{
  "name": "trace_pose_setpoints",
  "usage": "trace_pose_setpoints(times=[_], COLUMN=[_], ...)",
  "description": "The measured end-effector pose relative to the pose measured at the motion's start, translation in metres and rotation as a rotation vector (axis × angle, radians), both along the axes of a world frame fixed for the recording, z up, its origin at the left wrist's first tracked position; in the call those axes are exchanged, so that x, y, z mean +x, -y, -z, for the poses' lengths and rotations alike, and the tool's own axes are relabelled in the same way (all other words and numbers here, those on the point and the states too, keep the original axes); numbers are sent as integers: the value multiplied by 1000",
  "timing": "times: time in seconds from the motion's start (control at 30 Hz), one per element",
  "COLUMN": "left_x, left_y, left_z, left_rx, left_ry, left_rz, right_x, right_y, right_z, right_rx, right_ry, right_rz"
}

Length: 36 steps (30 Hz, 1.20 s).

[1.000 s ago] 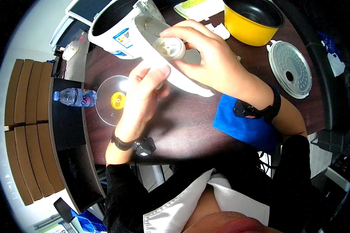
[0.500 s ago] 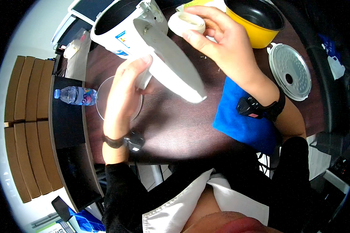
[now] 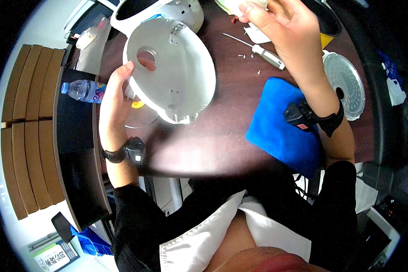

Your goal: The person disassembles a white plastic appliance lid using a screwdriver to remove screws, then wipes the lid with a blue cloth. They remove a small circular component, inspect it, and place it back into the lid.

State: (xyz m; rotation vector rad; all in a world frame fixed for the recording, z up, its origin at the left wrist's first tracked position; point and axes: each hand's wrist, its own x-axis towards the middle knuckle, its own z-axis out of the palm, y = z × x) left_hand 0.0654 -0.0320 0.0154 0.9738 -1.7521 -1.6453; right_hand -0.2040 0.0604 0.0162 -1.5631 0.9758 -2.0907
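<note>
Head view: left hand [image 3: 115, 97] is gripping a light, rigid white plastic cooker lid [image 3: 174, 68] by its rim (thin edge); right hand [image 3: 285, 29] is pinching a small white part [image 3: 240, 5].

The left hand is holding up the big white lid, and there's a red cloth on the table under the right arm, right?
Not quite: the cloth is blue, not red, as the head view shows. The rest holds: the left hand holds up the big white lid, and the cloth lies on the table under the right arm.

light: bright, even | glare: on dark table [image 3: 204, 149] | edges: fisheye-bent, black | blur: slight
</note>
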Motion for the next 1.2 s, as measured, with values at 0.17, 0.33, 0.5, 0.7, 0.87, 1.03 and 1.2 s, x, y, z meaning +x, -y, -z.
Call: trace_pose_setpoints(times=[0.17,0.33,0.5,0.7,0.87,1.03,1.2], left_x=[39,56,73,75,15,-43,-67], left_y=[12,4,6,13,-44,-64,-60], left_z=[34,46,61,46,-9,-18,-18], left_rx=[250,223,-22,-598,-466,-294,-136], left_ry=[-89,212,340,418,112,-124,-113], left_rz=[-115,-371,-343,-462,-291,53,123], right_x=[4,11,16,10,20,34,30], right_y=[-7,-13,-15,-14,-17,-21,-21], right_z=[-6,-9,-8,-4,12,8,7], right_rx=[103,147,187,205,133,13,-132], right_ry=[20,2,40,-166,-327,-579,-778], right_rz=[-23,-40,-81,-17,1,156,255])
